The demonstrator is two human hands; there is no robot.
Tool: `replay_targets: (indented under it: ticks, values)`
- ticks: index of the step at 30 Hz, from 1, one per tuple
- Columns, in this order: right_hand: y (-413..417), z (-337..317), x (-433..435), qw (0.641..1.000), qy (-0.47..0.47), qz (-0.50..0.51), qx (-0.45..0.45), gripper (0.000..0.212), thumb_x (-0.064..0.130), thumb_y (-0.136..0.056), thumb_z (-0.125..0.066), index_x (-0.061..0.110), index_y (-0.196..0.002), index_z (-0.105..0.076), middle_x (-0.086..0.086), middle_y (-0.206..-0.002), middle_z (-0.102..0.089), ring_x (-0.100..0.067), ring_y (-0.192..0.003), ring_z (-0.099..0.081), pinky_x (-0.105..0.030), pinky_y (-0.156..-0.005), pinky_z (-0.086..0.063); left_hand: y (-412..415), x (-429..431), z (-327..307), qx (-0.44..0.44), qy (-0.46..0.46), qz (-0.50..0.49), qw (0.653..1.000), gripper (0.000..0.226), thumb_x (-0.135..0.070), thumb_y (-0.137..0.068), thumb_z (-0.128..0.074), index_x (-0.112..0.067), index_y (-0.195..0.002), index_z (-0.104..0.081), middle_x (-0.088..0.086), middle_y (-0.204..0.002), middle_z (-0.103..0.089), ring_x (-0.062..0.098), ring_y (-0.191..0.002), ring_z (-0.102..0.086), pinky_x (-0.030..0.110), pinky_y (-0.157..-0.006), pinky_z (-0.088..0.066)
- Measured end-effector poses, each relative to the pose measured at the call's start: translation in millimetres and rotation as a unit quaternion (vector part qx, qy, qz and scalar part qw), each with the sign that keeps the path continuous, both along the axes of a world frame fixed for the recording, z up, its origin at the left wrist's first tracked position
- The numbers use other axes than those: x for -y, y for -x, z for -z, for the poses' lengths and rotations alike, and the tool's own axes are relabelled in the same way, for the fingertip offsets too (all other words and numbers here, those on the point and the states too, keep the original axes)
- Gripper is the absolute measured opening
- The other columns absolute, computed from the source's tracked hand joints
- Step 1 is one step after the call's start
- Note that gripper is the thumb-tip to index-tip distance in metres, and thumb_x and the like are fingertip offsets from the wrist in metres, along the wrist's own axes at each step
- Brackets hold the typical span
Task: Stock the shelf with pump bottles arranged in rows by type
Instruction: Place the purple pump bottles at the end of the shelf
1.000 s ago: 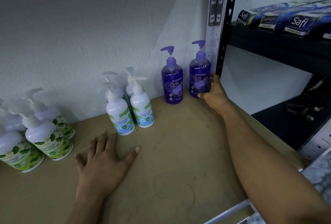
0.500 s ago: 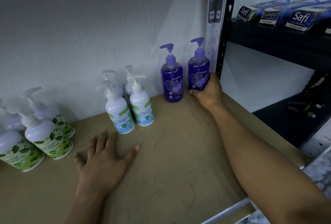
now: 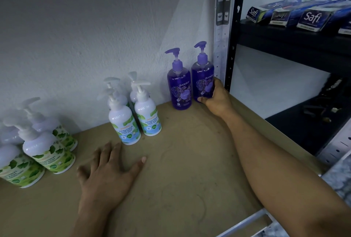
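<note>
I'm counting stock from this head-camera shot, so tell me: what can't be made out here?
Head view only:
right purple bottle: lower right side covered by the right hand.
rear cool-mint bottles: labels hidden behind the front pair.
green-leaf bottles: leftmost cut off by the frame's left edge, so the count is uncertain.
Items on the dark lower shelf: too dim to identify.

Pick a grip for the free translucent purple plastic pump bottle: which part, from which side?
Probably wrap the round body of the free purple bottle at label height from the front: white wall behind, its twin in the right hand close beside, pump neck thin.
</note>
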State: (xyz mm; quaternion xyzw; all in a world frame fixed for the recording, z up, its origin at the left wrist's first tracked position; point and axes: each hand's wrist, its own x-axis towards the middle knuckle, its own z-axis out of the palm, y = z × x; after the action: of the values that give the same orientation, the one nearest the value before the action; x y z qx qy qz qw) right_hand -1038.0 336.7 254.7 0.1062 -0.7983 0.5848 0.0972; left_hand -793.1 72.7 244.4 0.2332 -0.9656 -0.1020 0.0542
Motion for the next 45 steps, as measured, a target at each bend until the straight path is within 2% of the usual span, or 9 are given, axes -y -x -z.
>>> replay_targets:
  ticks: [6,13,23,29,31,34,36,39,45]
  values:
    - [5.7,6.1,3.7,1.000,-0.012,0.007,-0.018,0.070,0.009,-0.080,-0.081,0.026,-0.136,-0.044,0.014,-0.121,-0.055,-0.006,-0.111,-0.054,-0.024,-0.096,-0.044,-0.2,-0.7,-0.8,0.003,-0.001,-0.002,1.000,0.104,-0.097,-0.070,-0.016,-0.039,-0.156,-0.017,-0.014,-0.167,-0.008,0.011,-0.154,0.000,0.056,-0.121,-0.008]
    - [3.7,6.3,4.7,0.999,-0.026,0.022,-0.039,0.067,0.009,-0.081,-0.080,0.023,-0.137,-0.045,0.014,-0.120,-0.053,-0.003,-0.108,-0.051,-0.016,-0.089,-0.039,-0.2,-1.5,-1.5,0.001,-0.001,0.000,1.000,0.102,-0.096,-0.071,-0.018,-0.039,-0.156,-0.018,-0.015,-0.166,-0.008,0.010,-0.153,0.000,0.055,-0.121,-0.008]
    - [3.7,7.7,4.1,0.998,-0.034,0.027,-0.051,0.069,0.012,-0.080,-0.082,0.023,-0.137,-0.045,0.014,-0.123,-0.053,-0.003,-0.110,-0.051,-0.018,-0.091,-0.039,0.7,-1.9,-1.6,-0.002,0.001,-0.001,1.000,0.105,-0.096,-0.070,-0.018,-0.037,-0.156,-0.021,-0.015,-0.166,-0.010,0.010,-0.153,-0.001,0.055,-0.121,-0.009]
    - [5.4,9.6,3.9,0.998,-0.044,0.019,-0.049,0.068,0.012,-0.083,-0.079,0.024,-0.140,-0.043,0.014,-0.124,-0.054,-0.001,-0.110,-0.051,-0.004,-0.081,-0.034,0.3,-0.4,1.6,-0.010,0.001,0.000,1.000,0.104,-0.097,-0.070,-0.018,-0.038,-0.155,-0.021,-0.015,-0.166,-0.011,0.009,-0.153,-0.002,0.056,-0.121,-0.010]
    - [3.2,11.3,3.5,0.998,-0.051,0.017,-0.045,0.070,0.014,-0.083,-0.078,0.024,-0.141,-0.041,0.011,-0.127,-0.054,-0.004,-0.112,-0.052,-0.011,-0.087,-0.040,-0.4,-0.1,1.0,-0.010,-0.001,0.001,1.000,0.103,-0.096,-0.070,-0.019,-0.038,-0.155,-0.022,-0.015,-0.166,-0.011,0.010,-0.153,-0.002,0.056,-0.121,-0.009]
    - [-6.0,15.5,2.8,0.992,-0.113,0.052,-0.027,0.070,0.029,-0.080,-0.078,0.022,-0.139,-0.040,-0.001,-0.132,-0.054,-0.018,-0.115,-0.056,-0.036,-0.097,-0.051,-2.8,-0.3,-0.2,-0.015,-0.009,0.006,1.000,0.101,-0.095,-0.072,-0.022,-0.038,-0.155,-0.023,-0.014,-0.166,-0.012,0.010,-0.153,-0.002,0.057,-0.120,-0.009]
    - [-20.8,14.8,-0.2,0.968,-0.236,0.087,-0.019,0.069,0.041,-0.082,-0.072,0.019,-0.140,-0.041,-0.009,-0.134,-0.052,-0.028,-0.120,-0.053,-0.044,-0.102,-0.048,-4.1,-0.3,-0.2,-0.022,-0.012,0.008,1.000,0.099,-0.094,-0.074,-0.024,-0.037,-0.155,-0.024,-0.013,-0.165,-0.014,0.011,-0.153,-0.003,0.058,-0.120,-0.008]
    - [-55.5,14.5,-7.3,0.919,-0.385,0.083,-0.027,0.066,0.055,-0.089,-0.056,0.019,-0.143,-0.042,-0.011,-0.140,-0.049,-0.030,-0.130,-0.044,-0.044,-0.110,-0.037,-6.1,0.6,1.4,-0.025,-0.015,0.012,1.000,0.097,-0.093,-0.076,-0.026,-0.036,-0.154,-0.025,-0.011,-0.166,-0.015,0.013,-0.154,-0.004,0.060,-0.120,-0.007]
    - [-125.8,12.2,-27.9,0.887,-0.455,-0.059,-0.044,0.064,0.063,-0.096,-0.041,0.031,-0.151,-0.039,0.000,-0.161,-0.029,-0.021,-0.147,-0.027,-0.039,-0.121,-0.016,-15.7,-2.3,3.2,-0.039,-0.004,0.027,0.999,0.085,-0.083,-0.086,-0.031,-0.031,-0.153,-0.033,-0.005,-0.165,-0.023,0.018,-0.154,-0.012,0.058,-0.120,-0.011]
